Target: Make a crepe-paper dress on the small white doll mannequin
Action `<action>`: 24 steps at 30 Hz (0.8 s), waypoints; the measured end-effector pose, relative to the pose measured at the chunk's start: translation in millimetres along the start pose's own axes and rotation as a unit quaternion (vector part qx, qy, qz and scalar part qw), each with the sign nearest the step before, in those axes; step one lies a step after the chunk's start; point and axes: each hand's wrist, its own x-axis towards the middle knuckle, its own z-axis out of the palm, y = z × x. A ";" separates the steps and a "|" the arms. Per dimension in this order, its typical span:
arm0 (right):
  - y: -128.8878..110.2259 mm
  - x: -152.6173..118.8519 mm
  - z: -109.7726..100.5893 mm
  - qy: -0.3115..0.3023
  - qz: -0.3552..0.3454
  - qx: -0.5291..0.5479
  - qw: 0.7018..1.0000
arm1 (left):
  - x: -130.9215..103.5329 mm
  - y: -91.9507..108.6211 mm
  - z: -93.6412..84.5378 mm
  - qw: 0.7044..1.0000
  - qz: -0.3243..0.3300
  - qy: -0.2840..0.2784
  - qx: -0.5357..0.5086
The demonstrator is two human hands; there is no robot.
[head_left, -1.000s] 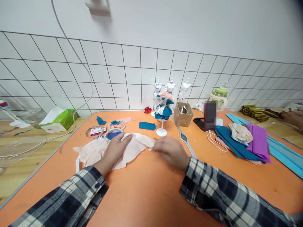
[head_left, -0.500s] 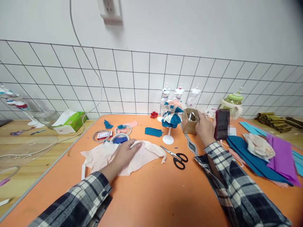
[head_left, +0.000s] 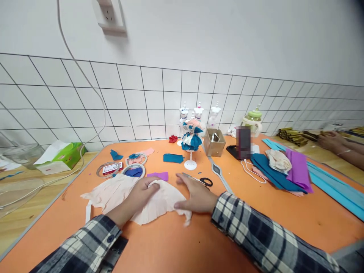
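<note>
A pale pink sheet that looks like crepe paper (head_left: 162,206) lies crumpled across the orange table in front of me. My left hand (head_left: 139,195) pinches its upper edge between thumb and fingers. Beside the sheet's right end, my right hand (head_left: 197,195) hovers with thumb and fingers spread and nothing between them. It partly covers a pair of black-handled scissors (head_left: 206,182). A purple strip (head_left: 157,176) shows just behind the sheet. Farther back stands a small white mannequin in a teal and white ruffled dress (head_left: 192,141).
Rolls of tape (head_left: 134,171) and a small red and white box (head_left: 112,168) lie at left. A cardboard box (head_left: 214,142), a phone (head_left: 243,143), folded purple paper (head_left: 298,170) and a green-lidded bottle (head_left: 253,120) are at right. Another person's hands (head_left: 332,139) show far right.
My right hand has moved from beside the cardboard box and phone to the sheet's right end. My left hand keeps hold of the sheet. The view has turned right.
</note>
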 end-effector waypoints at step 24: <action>21.7 -0.4 -14.1 0.104 0.113 -0.052 0.987 | -2.5 -9.9 -41.2 0.937 -0.056 -0.037 0.343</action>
